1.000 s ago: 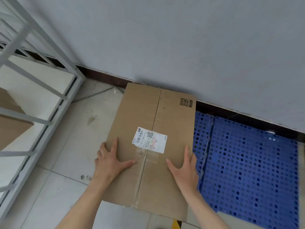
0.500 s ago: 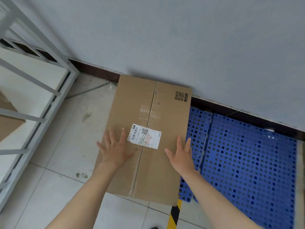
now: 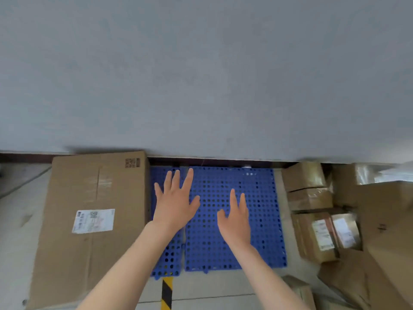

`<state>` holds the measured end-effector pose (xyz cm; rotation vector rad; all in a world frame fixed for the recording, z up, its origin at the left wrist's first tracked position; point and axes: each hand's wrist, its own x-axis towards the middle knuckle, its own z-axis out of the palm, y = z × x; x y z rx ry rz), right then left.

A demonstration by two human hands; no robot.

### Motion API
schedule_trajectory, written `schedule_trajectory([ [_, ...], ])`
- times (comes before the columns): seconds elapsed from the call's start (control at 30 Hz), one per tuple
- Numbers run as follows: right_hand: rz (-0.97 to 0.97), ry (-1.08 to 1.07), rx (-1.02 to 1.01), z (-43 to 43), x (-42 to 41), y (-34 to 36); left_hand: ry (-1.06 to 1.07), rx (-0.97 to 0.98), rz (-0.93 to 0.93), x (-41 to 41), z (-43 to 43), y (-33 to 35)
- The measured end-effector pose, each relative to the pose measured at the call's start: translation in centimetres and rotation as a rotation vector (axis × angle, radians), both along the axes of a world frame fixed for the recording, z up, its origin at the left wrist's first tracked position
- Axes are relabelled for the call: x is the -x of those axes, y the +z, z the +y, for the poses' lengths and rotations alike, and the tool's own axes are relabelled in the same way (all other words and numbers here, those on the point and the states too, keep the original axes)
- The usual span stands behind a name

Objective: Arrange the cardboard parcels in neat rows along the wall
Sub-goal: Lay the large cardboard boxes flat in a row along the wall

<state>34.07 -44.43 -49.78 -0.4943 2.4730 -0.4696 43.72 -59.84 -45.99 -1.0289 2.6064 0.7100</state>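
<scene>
A large flat cardboard parcel (image 3: 89,220) with a white label lies on the floor at the left, its far end against the grey wall (image 3: 201,74). My left hand (image 3: 174,202) and my right hand (image 3: 235,217) hover with fingers spread over the blue perforated mat (image 3: 257,220), holding nothing. At the right, several smaller taped cardboard parcels (image 3: 308,191) sit in a line out from the wall, and a labelled one (image 3: 321,236) lies nearer me.
A big pile of brown boxes (image 3: 384,220) fills the right edge. A yellow-and-black tape stripe (image 3: 167,291) marks the pale tiled floor below the mat. A dark skirting strip (image 3: 212,162) runs along the wall's foot.
Both hands have left the large parcel and moved right, over the blue mat. The view has swung right, so the white rack is gone and the boxes at the right appear.
</scene>
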Motion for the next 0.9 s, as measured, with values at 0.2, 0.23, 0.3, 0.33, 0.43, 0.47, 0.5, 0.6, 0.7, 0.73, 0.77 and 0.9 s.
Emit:
schedule_trajectory([
  [0.2,0.185,-0.164,0.14,17.7,16.1,9.4,-0.276,-0.027,0.074,19.5,17.6,7.4],
  [0.23,0.224,-0.203,0.16,20.9,18.6,11.2,-0.318,-0.026,0.102,22.8,21.1,8.5],
  [0.3,0.299,-0.287,0.214,27.5,23.0,14.9,-0.375,-0.049,0.178,28.9,28.5,10.8],
  [0.33,0.338,-0.321,0.246,30.8,25.1,16.6,-0.388,-0.086,0.226,31.7,32.3,11.9],
  [0.43,0.475,-0.44,0.32,41.2,30.2,20.7,-0.454,-0.19,0.316,39.4,43.7,14.8],
  [0.47,0.523,-0.488,0.333,44.1,31.5,21.5,-0.461,-0.234,0.323,41.2,46.3,15.2],
  [0.5,0.563,-0.545,0.328,46.8,32.6,21.9,-0.459,-0.275,0.315,42.4,48.1,15.3],
  [0.6,0.491,-0.841,0.154,58.4,36.0,21.5,-0.524,-0.244,0.173,46.1,54.2,14.4],
  [0.7,0.144,-1.012,0.058,65.8,37.1,18.4,-0.499,-0.144,0.064,47.1,55.7,12.5],
  [0.73,0.044,-1.025,0.072,67.2,37.3,17.2,-0.488,-0.104,0.06,47.4,56.0,11.9],
  [0.77,-0.022,-1.02,0.093,67.9,37.4,16.2,-0.474,-0.054,0.058,47.5,56.2,11.4],
  [0.9,0.028,-1.05,0.187,67.6,37.2,14.3,-0.393,0.027,0.061,48.5,55.7,10.4],
])
